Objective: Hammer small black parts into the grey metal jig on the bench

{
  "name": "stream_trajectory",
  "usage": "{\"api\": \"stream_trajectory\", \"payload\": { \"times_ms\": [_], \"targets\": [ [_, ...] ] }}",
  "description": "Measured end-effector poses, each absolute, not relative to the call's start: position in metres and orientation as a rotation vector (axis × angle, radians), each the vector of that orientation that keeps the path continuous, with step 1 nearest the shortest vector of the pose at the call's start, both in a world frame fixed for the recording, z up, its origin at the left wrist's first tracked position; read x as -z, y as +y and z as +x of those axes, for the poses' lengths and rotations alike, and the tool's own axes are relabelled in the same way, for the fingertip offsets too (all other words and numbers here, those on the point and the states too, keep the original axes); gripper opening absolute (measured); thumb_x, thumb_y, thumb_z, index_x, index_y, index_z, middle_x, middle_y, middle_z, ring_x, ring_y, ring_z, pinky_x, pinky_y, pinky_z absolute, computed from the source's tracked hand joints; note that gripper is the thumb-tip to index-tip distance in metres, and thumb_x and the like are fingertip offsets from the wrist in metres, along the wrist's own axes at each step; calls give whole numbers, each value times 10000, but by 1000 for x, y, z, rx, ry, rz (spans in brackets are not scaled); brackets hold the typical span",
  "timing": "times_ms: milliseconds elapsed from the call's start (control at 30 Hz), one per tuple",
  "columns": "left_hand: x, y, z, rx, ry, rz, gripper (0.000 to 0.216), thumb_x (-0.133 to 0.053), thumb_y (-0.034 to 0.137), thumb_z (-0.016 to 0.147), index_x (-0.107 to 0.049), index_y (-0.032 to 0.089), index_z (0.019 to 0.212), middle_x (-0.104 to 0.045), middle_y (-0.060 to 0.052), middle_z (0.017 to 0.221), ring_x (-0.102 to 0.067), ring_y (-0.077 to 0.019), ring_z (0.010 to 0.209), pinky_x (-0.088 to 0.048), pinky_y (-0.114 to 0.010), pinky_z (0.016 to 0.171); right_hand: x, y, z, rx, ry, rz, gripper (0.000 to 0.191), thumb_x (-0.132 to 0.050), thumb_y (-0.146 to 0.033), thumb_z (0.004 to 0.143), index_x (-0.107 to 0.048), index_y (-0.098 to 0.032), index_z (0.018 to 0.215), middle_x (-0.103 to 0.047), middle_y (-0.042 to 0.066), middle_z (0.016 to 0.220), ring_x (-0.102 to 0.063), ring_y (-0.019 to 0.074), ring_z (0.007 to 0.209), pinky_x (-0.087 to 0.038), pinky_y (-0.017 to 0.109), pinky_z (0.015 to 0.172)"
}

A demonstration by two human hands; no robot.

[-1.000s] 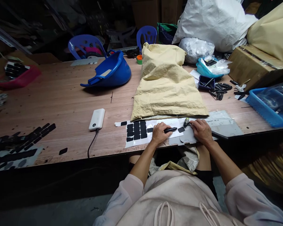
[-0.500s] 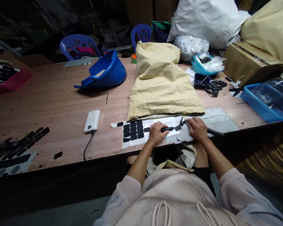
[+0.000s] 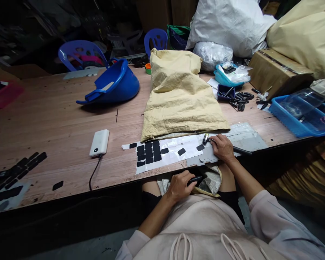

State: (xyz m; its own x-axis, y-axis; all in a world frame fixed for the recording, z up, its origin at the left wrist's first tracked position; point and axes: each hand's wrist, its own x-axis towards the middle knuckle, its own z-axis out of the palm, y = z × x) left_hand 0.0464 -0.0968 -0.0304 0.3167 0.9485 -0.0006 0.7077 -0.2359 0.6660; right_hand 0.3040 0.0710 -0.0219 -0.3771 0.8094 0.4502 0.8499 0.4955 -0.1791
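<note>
My left hand (image 3: 180,186) gripped a black piece (image 3: 195,178) over my lap, my right hand (image 3: 221,147) pinched a small tool (image 3: 206,138) on the table (image 3: 56,126), and most black pads (image 3: 148,153) remained on their sheet (image 3: 168,151).

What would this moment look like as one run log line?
left hand: holds black piece, in lap | right hand: on table, at small tool | white sheet: black pads

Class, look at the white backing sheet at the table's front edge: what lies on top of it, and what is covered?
On the white backing sheet lie a block of black pads and a few loose ones. The yellow sack covers its far edge, hiding what lies beneath.
</note>
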Motion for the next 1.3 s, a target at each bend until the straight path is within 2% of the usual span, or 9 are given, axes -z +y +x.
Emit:
{"api": "stream_trajectory", "payload": {
  "times_ms": [167,300,400,533,667,800,867,1033,1300],
  "targets": [
    [29,-97,47,-289,1500,1944,231,-723,298,913,-805,276,1127,-787,-43,1010,-748,-219,874,-565,-305,759,23,71,304,109,-2256,-1374,229,-514,-290,1022,-719,-240,1110,-649,87,976,-521,256,940,-412,378,843],
    [-2,-58,46,-597,1373,1895,200,-718,321,931,-815,253,1092,-799,-29,958,-734,-184,854,-562,-286,812,23,71,303,135,-2248,-1376,227,-518,-284,1021,-718,-236,1114,-648,83,976,-526,251,938,-411,369,842],
    [-21,-6,44,-805,1551,1903,196,-668,309,968,-811,227,1073,-785,-50,968,-710,-182,841,-557,-297,816,24,71,303,146,-2245,-1359,222,-520,-276,1021,-721,-237,1106,-650,80,970,-532,248,932,-418,365,845],
    [-29,61,38,-628,1915,1923,224,-602,238,995,-806,217,1085,-744,-90,1065,-697,-238,998,-553,-335,860,25,72,304,148,-2243,-1337,210,-531,-268,1016,-722,-235,1099,-654,78,970,-535,247,928,-427,365,849],
    [-31,93,35,-411,2047,2004,341,-534,178,1010,-754,230,1266,-723,-118,1153,-660,-286,1135,-527,-379,962,24,71,304,137,-2254,-1330,208,-533,-270,1017,-718,-238,1106,-656,76,972,-534,245,921,-428,366,850],
    [-35,103,36,-475,2096,2008,479,-501,185,1019,-603,215,1486,-707,-136,1248,-638,-297,1181,-508,-393,997,22,71,304,127,-2256,-1326,210,-530,-273,1019,-713,-234,1113,-655,76,976,-531,244,918,-428,369,862],
    [-35,107,41,-536,2109,1969,444,-525,207,1011,-631,196,1442,-702,-139,1265,-630,-295,1206,-504,-383,1013,22,71,304,118,-2255,-1333,208,-531,-273,1017,-712,-238,1114,-656,77,981,-531,245,919,-427,372,866],
    [-32,118,64,-512,2144,1794,244,-593,320,986,-768,199,1105,-714,-137,1187,-660,-302,1140,-538,-376,924,22,71,304,116,-2263,-1339,208,-533,-265,1013,-712,-234,1114,-656,77,978,-531,245,917,-428,372,856],
    [-40,124,71,-422,2229,1608,236,-657,318,897,-791,197,1049,-756,-160,1176,-697,-330,1098,-527,-369,821,21,70,303,105,-2248,-1348,218,-532,-269,1016,-720,-228,1116,-656,79,976,-527,244,915,-429,368,853]
  ]
}}
